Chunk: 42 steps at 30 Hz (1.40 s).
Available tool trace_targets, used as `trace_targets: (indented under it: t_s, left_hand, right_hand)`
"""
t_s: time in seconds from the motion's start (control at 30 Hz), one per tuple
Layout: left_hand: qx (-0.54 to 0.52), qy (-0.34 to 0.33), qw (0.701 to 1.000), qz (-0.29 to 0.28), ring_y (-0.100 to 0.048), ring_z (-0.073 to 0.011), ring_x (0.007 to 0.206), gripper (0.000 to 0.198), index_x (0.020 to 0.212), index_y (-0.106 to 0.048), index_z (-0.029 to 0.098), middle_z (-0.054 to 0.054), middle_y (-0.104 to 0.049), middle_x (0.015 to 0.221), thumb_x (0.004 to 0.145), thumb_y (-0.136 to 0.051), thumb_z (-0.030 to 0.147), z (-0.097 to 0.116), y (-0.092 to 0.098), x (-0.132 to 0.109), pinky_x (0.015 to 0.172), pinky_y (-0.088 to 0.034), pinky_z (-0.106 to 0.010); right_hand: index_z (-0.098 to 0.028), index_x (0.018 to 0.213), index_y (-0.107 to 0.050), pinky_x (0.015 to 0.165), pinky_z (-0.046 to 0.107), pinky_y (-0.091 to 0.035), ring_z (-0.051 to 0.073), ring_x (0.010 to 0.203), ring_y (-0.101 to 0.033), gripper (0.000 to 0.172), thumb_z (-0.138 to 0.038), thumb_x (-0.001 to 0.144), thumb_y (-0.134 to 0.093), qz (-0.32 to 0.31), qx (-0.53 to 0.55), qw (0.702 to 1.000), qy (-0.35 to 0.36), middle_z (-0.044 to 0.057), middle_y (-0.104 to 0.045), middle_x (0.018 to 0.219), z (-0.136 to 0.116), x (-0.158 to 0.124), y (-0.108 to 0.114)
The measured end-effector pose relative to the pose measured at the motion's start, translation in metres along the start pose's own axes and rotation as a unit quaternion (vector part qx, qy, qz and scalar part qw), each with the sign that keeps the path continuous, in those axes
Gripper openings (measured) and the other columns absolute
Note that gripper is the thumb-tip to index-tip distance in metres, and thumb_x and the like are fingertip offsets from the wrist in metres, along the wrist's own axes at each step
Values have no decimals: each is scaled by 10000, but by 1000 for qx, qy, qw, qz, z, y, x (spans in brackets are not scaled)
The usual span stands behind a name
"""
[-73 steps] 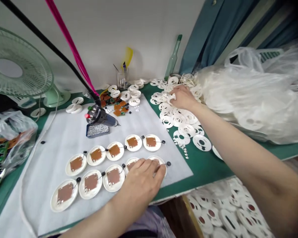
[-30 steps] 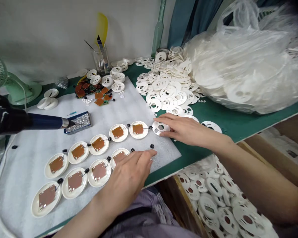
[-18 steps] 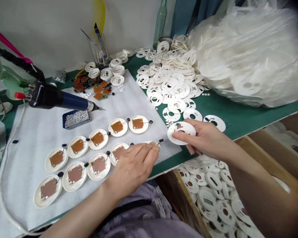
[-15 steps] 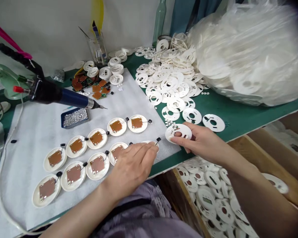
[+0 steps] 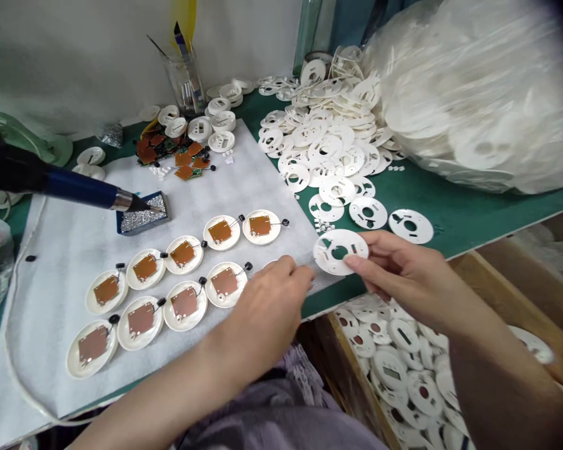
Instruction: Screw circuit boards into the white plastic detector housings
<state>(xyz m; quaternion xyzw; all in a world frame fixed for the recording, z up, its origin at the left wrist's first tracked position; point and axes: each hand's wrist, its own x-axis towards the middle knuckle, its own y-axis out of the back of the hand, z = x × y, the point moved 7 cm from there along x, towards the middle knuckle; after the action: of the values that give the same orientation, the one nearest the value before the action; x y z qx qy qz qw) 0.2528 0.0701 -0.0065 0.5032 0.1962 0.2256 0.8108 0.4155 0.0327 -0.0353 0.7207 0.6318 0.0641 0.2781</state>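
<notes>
My right hand (image 5: 398, 265) pinches a thin white plastic disc (image 5: 351, 242) by its near right edge, thumb on top. The disc has a large central hole and small slots, and it is held tilted above the mat's right corner. My left hand (image 5: 269, 309) is closed, fingers curled together, at the right end of the front row of dishes. It covers most of one white dish (image 5: 271, 264); what the fingers grip is hidden. To its left, a white round dish (image 5: 239, 299) holds a copper-coloured circuit board (image 5: 224, 283) with a black wired part (image 5: 248, 266).
An electric screwdriver (image 5: 79, 186) reaches in from the left, tip over a blue tray (image 5: 143, 230) of small metal screws. White discs (image 5: 328, 147) are heaped at the back right beside a large plastic bag (image 5: 478, 94). Below the table edge, a wooden drawer (image 5: 356, 375) holds finished-looking white rounds.
The screwdriver has swung left and its tip is now over the screw tray. My right hand has turned the disc and shifted its grip. My left hand has moved slightly right, fingers more curled.
</notes>
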Motion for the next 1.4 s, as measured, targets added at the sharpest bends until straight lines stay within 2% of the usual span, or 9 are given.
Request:
trace_targets:
  t_s: [0.1,0.2,0.33,0.47,0.87,0.97,1.07,1.23,1.4]
  left_hand:
    - [-45,-53,997,-38,-637,-140,806,227,1034,-599,201,5,-645,888,967,-429,66,-6,10,-7,733,-523,-245]
    - [44,-93,993,-63,-613,-155,758,202,946,-589,176,-10,-627,860,949,-432,49,-8,12,-10,654,-514,-253]
    - [155,-174,973,-4,-629,-194,843,205,975,-591,140,-72,-640,945,960,-405,56,0,6,-19,668,-552,-279]
    - [178,-229,955,64,-629,-237,1105,308,1194,-544,31,-183,-646,1177,980,-322,36,6,3,-38,880,-568,-330]
    - [134,-148,979,33,-475,-289,1324,401,1378,-449,112,-123,-556,1374,981,-495,136,-8,-6,-49,1034,-497,-421]
    - [105,-94,985,99,-418,-303,1364,517,1390,-413,113,-150,-507,1430,953,-593,323,-18,8,-50,1076,-448,-456]
    - [93,-52,981,162,-451,-332,1318,662,1374,-388,41,-204,-565,1339,897,-657,414,-29,18,-45,1060,-435,-469]
    - [86,-69,980,164,-508,-303,1256,599,1345,-410,52,-183,-619,1253,903,-667,365,-31,13,-36,1016,-439,-406]
    - [75,-74,980,168,-522,-298,1237,602,1351,-407,66,-171,-608,1272,892,-684,341,-29,13,-36,1007,-440,-392]
  right_hand:
    - [-217,912,-544,387,211,-364,85,449,-432,463,-651,769,-619,-25,48,998,-10,-13,-464,545,1,2,-4]
    - [-213,924,-561,415,205,-377,79,484,-451,455,-641,779,-618,-35,60,998,6,-11,-479,573,0,4,-12]
    - [-212,955,-567,407,206,-358,81,477,-439,474,-654,788,-596,-28,44,999,6,-16,-456,555,8,1,-16]
    - [-215,945,-565,401,194,-346,76,468,-435,447,-635,796,-600,-24,49,999,2,-14,-461,552,16,-3,-15]
    - [-204,1063,-604,451,196,-425,74,515,-491,460,-604,844,-549,-52,30,998,36,16,-544,651,-4,0,-28]
    - [-203,1255,-514,426,188,-410,64,497,-479,576,-589,833,-581,-41,67,996,32,7,-563,708,-11,-1,-33]
    - [-174,1226,-518,474,157,-406,42,540,-488,521,-544,862,-571,-58,47,996,53,4,-574,753,-23,5,-50]
    - [-197,1157,-615,526,119,-408,23,579,-507,395,-482,889,-555,-146,1,987,67,-4,-636,758,-32,19,-70]
    - [-189,1205,-593,525,122,-445,20,557,-508,437,-490,891,-545,-143,3,989,45,10,-670,829,-32,22,-66]
